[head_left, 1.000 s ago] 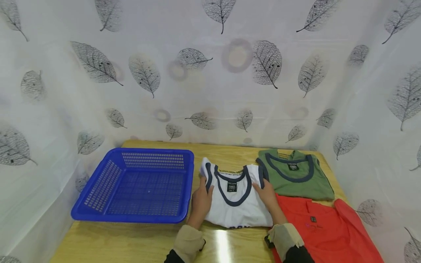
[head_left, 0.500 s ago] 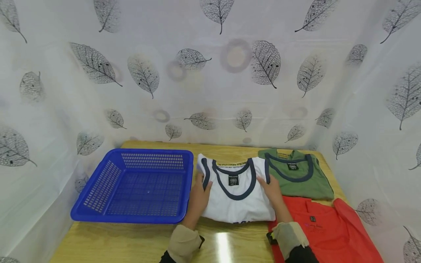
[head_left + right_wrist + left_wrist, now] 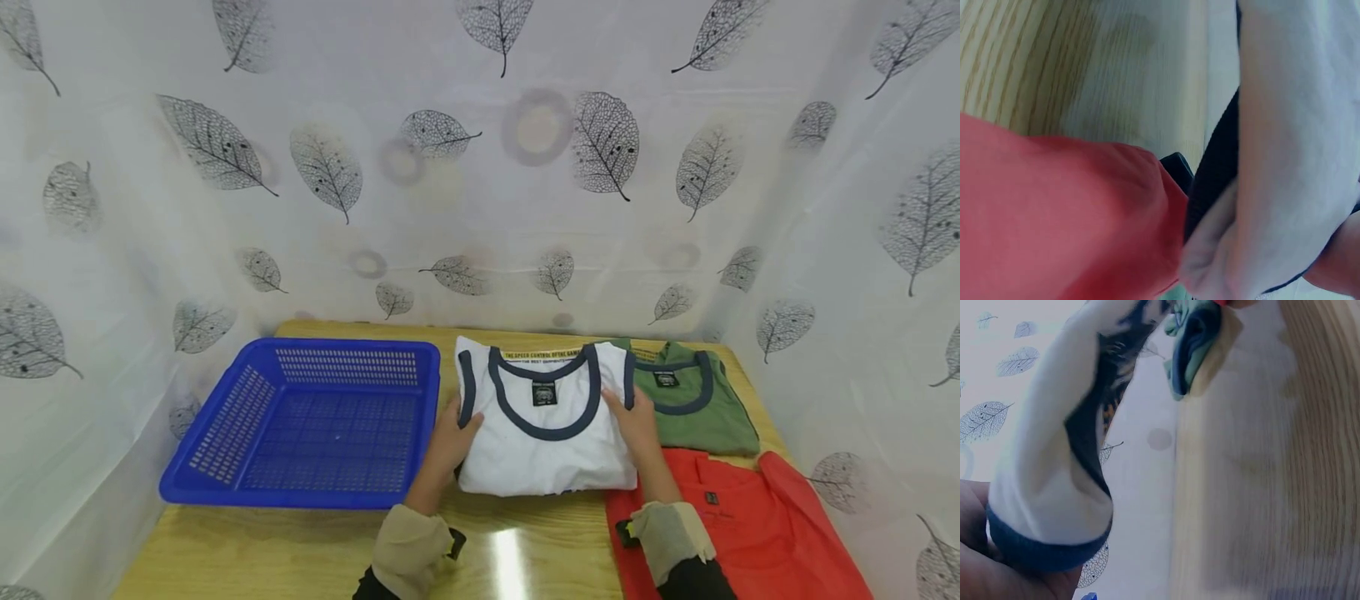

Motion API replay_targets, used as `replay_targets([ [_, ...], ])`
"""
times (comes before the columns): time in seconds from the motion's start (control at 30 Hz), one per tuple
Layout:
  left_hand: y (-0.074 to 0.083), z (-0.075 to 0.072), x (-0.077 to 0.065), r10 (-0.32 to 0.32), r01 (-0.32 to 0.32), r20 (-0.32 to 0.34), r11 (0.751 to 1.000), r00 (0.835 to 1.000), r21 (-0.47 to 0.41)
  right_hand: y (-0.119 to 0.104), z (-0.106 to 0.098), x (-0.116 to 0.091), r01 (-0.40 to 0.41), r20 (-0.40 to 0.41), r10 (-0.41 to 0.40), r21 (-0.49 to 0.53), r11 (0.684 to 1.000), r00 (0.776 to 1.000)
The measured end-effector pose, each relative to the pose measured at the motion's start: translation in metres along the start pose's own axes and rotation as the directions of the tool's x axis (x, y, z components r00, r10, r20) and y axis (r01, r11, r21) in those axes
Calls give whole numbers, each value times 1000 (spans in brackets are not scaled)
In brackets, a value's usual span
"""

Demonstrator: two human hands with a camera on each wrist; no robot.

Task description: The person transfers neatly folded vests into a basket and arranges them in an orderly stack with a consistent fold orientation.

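Observation:
A folded white shirt (image 3: 517, 462) with navy trim at the neck and armholes hangs between the two hands in the head view. The left hand (image 3: 448, 440) grips its left side, thumb on the front. On the other side, the right hand (image 3: 637, 425) pinches the armhole edge, thumb also in front. In the left wrist view the white shirt (image 3: 1047, 450) is raised over the tabletop, its navy edge against the left hand (image 3: 1004, 572). From the right wrist, the shirt (image 3: 1297, 144) bulges beside the right hand (image 3: 1340, 259), which shows only at the frame's edge.
A blue plastic basket (image 3: 330, 433) stands on the wooden table (image 3: 285, 550) to the left. Behind the right hand lies a folded green shirt (image 3: 720, 425). A red shirt (image 3: 780, 533) lies nearer, partly under the right forearm. A leaf-printed white curtain (image 3: 480, 208) surrounds the table.
Both hands have raised the white shirt and spread its sides a little wider. It has moved slightly right and now overlaps more of the green shirt in the head view.

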State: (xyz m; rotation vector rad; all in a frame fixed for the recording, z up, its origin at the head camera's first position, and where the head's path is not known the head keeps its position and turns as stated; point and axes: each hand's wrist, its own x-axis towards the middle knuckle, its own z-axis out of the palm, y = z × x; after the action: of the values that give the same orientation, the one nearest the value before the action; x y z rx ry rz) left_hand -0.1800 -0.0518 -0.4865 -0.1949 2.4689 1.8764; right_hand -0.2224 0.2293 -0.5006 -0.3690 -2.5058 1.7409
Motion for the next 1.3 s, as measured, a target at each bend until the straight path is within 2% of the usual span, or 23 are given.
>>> replay_targets([
  [0.13,2,-5,1,-16,20,60,998,998,-59,-4,-2,-1,-37,8,37,15,999,999],
  [0.23,5,-10,2,21,-12,86,994,996,-106,-8,-2,-2,-66,30,65,40,997,997],
  [0.37,7,-20,2,80,-66,82,985,993,-157,-15,2,-2,-88,66,83,69,994,994],
  [0.43,9,-27,1,75,-64,65,986,995,-152,-19,6,-1,-93,82,87,63,994,993],
  [0.53,13,-39,-1,24,-18,42,992,999,-125,-27,16,-1,-80,98,75,50,996,992],
  [0.7,16,-62,-4,-16,16,6,996,1000,-88,-42,34,-3,-38,100,31,64,997,994],
  [0.9,17,-89,-7,-34,36,18,990,999,-134,-66,54,-11,0,113,-12,109,994,994],
  [1.07,22,-115,-12,-49,52,22,990,999,-132,-83,71,-17,20,137,-37,124,992,990],
  [1.3,20,-153,-14,-124,125,24,988,992,-95,-99,107,-24,26,161,-51,152,988,986],
])
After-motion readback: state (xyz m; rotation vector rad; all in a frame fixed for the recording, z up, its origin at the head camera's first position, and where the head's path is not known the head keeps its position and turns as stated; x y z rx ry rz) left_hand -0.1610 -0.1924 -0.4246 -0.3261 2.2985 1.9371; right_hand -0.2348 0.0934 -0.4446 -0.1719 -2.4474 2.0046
